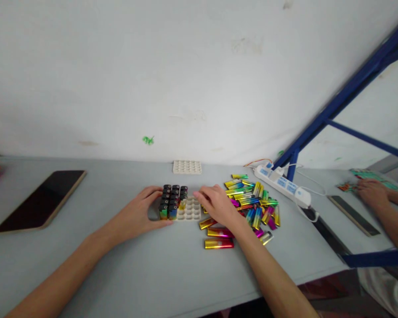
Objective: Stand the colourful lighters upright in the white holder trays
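Note:
Several lighters with black tops (167,201) stand upright in rows in the left part of a white tray with round holes (194,211). My left hand (142,212) curves around the left side of these lighters, thumb and fingers apart, the thumb near the tray's front edge. My right hand (219,205) is over the tray's right edge beside a loose pile of shiny coloured lighters (252,198). Its fingers are bent and close together; whatever they may hold is hidden. Two gold-and-red lighters (219,244) lie flat at the front of the pile.
A second white tray (187,167) lies by the wall. To the left is a dark flat panel (43,201). A power strip (283,185) with cables and a blue metal frame (313,128) stand right. Beyond the frame, another person's hands (373,192) rest near a green item.

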Motion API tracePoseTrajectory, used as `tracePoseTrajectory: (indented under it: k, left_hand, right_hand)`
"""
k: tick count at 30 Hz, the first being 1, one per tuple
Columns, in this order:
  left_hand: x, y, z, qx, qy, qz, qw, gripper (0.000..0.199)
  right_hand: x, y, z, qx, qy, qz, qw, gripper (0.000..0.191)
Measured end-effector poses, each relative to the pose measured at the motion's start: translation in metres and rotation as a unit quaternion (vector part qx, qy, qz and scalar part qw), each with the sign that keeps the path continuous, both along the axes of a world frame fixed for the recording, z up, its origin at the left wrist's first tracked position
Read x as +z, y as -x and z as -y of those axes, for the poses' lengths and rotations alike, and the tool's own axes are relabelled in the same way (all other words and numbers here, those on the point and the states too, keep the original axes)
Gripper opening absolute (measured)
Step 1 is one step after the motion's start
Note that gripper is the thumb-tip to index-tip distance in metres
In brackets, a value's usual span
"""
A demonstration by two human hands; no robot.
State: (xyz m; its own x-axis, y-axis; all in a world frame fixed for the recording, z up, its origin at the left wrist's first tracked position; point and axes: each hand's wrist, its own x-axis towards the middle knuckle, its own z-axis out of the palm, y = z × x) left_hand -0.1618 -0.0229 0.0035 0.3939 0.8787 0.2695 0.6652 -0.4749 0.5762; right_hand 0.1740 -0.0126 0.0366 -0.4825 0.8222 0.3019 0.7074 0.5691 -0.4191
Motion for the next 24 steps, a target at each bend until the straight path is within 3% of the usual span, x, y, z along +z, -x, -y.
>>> tracePoseTrajectory:
  k: [4,7,10,12,17,24]
  left_hand:
    - [-0.001,0.003,-0.002,0.021,0.009,-0.012,1.0,0.077]
    - [-0.004,0.005,-0.005,0.026,0.005,-0.011,1.0,0.079]
    - [-0.008,0.007,-0.007,0.029,-0.004,-0.007,1.0,0.078]
    - [-0.01,0.008,-0.008,0.031,-0.005,-0.006,0.999,0.078]
    - [-0.009,0.009,-0.007,0.03,-0.002,-0.018,0.999,0.078]
    - [-0.007,0.008,-0.003,0.017,0.004,-0.016,1.0,0.075]
  right_hand:
    - [-0.006,-0.025,-0.02,-0.112,-0.037,-0.009,0.993,0.033]
    - [-0.011,-0.045,-0.029,-0.231,-0.064,0.003,0.971,0.021]
    - [-0.016,-0.059,-0.03,-0.338,-0.035,0.048,0.939,0.033]
    - [-0.019,-0.066,-0.028,-0.371,-0.002,0.076,0.926,0.046]
    - [-0.024,-0.077,-0.03,-0.331,0.047,0.101,0.937,0.046]
    - [-0.022,-0.073,-0.033,-0.221,-0.004,0.089,0.971,0.034]
